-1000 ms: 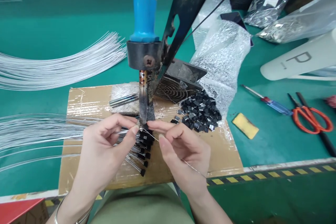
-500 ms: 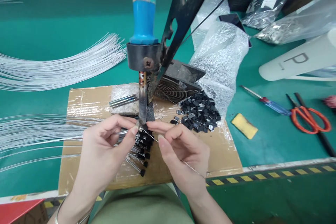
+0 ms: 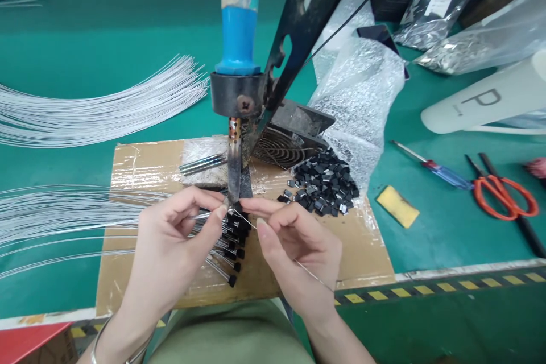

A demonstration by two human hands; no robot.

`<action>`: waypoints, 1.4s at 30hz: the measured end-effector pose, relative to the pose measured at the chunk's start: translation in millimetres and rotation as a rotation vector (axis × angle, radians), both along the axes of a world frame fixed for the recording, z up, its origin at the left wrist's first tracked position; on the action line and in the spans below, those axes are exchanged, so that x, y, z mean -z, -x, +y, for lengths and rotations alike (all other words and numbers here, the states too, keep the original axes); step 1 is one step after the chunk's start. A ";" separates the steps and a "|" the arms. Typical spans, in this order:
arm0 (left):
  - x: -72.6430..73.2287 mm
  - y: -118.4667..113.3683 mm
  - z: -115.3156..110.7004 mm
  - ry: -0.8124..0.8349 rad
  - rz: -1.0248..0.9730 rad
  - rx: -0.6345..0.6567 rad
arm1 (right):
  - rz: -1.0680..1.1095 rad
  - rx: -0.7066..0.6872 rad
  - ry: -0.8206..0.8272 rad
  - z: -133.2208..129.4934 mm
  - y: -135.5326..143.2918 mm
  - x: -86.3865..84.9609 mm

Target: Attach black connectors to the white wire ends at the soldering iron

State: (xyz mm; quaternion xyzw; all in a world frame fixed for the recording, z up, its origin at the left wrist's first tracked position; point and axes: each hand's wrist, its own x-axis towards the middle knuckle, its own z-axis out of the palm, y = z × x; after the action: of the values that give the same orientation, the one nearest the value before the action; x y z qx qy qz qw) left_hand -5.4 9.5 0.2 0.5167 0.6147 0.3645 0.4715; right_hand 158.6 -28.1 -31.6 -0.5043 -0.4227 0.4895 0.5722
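A soldering iron (image 3: pixel 234 165) with a blue handle hangs tip-down in a black clamp. My left hand (image 3: pixel 181 244) pinches a small piece at the tip; a white wire runs from there to the left. My right hand (image 3: pixel 298 250) is closed on a thin solder wire (image 3: pixel 245 219), whose end reaches the tip, its index finger beside the iron. Under the hands, white wires with black connectors (image 3: pixel 232 253) lie on cardboard (image 3: pixel 362 261). The small piece is mostly hidden by fingertips.
Loose black connectors (image 3: pixel 326 182) are heaped beside a fan (image 3: pixel 284 145). On the right are a yellow sponge (image 3: pixel 397 206), a screwdriver (image 3: pixel 446 173), orange-handled scissors (image 3: pixel 505 196) and a white cup (image 3: pixel 482 96). A wire bundle (image 3: pixel 106 111) lies at the left, bubble wrap (image 3: pixel 354 96) behind.
The view has shifted slightly, so the iron appears a little further right and lower. Both hands keep nearly the same pose and grip at the tip.
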 end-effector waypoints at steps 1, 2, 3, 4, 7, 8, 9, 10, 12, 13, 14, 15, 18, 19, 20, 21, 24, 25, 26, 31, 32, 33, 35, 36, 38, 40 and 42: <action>-0.1 -0.3 0.2 0.000 0.000 -0.002 | -0.002 0.001 0.001 0.0 -0.2 0.2; 0.0 -0.4 0.5 0.002 0.002 -0.003 | -0.004 0.003 0.000 0.1 -0.3 0.4; 0.1 -0.5 0.8 0.003 0.003 -0.002 | -0.007 0.002 -0.003 0.1 -0.5 0.6; 0.3 -0.6 1.0 0.003 0.002 -0.001 | -0.010 0.001 -0.007 0.1 -0.6 0.9; 0.5 -1.0 1.5 0.008 -0.004 -0.003 | -0.013 -0.003 -0.013 -0.2 -0.3 1.4; 0.3 -1.3 1.6 0.010 -0.005 -0.005 | -0.012 -0.006 -0.013 -0.3 -0.1 1.4; 0.2 -1.6 1.6 0.011 -0.004 -0.007 | -0.011 -0.008 -0.015 -0.5 0.2 1.4; -0.1 -1.9 1.6 0.010 -0.001 -0.009 | -0.010 -0.009 -0.018 -0.6 0.5 1.3; -0.6 -2.3 1.3 0.006 0.002 -0.005 | -0.011 -0.005 -0.031 -0.7 1.1 1.0; -0.8 -2.4 1.1 0.002 0.002 -0.004 | -0.013 -0.002 -0.037 -0.8 1.3 0.8; -1.0 -2.4 0.8 0.000 0.002 -0.006 | -0.016 0.002 -0.042 -0.8 1.4 0.5; -1.0 -2.3 0.5 0.000 0.002 -0.011 | -0.022 0.004 -0.044 -0.9 1.3 0.3; 0.0 -1.1 -0.5 0.006 0.014 -0.019 | -0.048 -0.006 -0.037 -1.2 0.8 0.1; 0.6 -0.5 -0.7 0.007 0.020 -0.015 | -0.058 -0.008 -0.037 -1.3 0.7 0.4; 1.3 0.1 -0.8 0.006 0.023 -0.006 | -0.067 -0.007 -0.040 -1.4 0.6 0.8; 1.9 0.6 -0.8 0.006 0.021 0.004 | -0.075 -0.004 -0.043 -1.5 0.7 1.3; 2.9 0.9 -0.2 0.006 0.005 0.017 | -0.097 0.014 -0.057 -2.2 1.4 2.9; 3.0 0.7 0.1 0.005 0.001 0.016 | -0.103 0.016 -0.060 -2.6 1.7 3.3; 2.8 0.4 0.3 0.004 0.000 0.014 | -0.109 0.016 -0.062 -3.1 1.9 3.5; 1.1 -0.7 -0.4 -0.001 0.010 0.014 | -0.123 0.019 -0.074 -5.2 2.6 3.4; 0.7 -0.9 -0.6 -0.002 0.009 0.015 | -0.123 0.022 -0.076 -5.3 2.8 3.3; 0.3 -1.2 -0.7 -0.002 0.007 0.014 | -0.122 0.023 -0.079 -5.3 3.0 3.3; -0.3 -1.8 -0.5 -0.004 0.001 0.015 | -0.123 0.019 -0.078 -5.1 3.4 3.2; -0.5 -2.2 -0.2 -0.006 -0.002 0.012 | -0.125 0.020 -0.078 -5.0 3.6 3.2; -0.7 -2.7 0.3 -0.008 -0.013 0.013 | -0.134 0.027 -0.076 -4.9 3.8 3.3; -0.7 -2.7 0.4 -0.009 -0.023 0.011 | -0.141 0.033 -0.077 -5.1 3.7 3.6; -0.5 -2.1 -0.4 -0.011 -0.026 0.007 | -0.141 0.035 -0.080 -5.2 3.5 4.0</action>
State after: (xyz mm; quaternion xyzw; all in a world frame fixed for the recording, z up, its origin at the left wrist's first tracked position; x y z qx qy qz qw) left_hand -3.3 9.1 0.7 0.5168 0.6047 0.3731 0.4777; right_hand 155.1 -33.3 -35.6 -0.5214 -0.4723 0.4255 0.5692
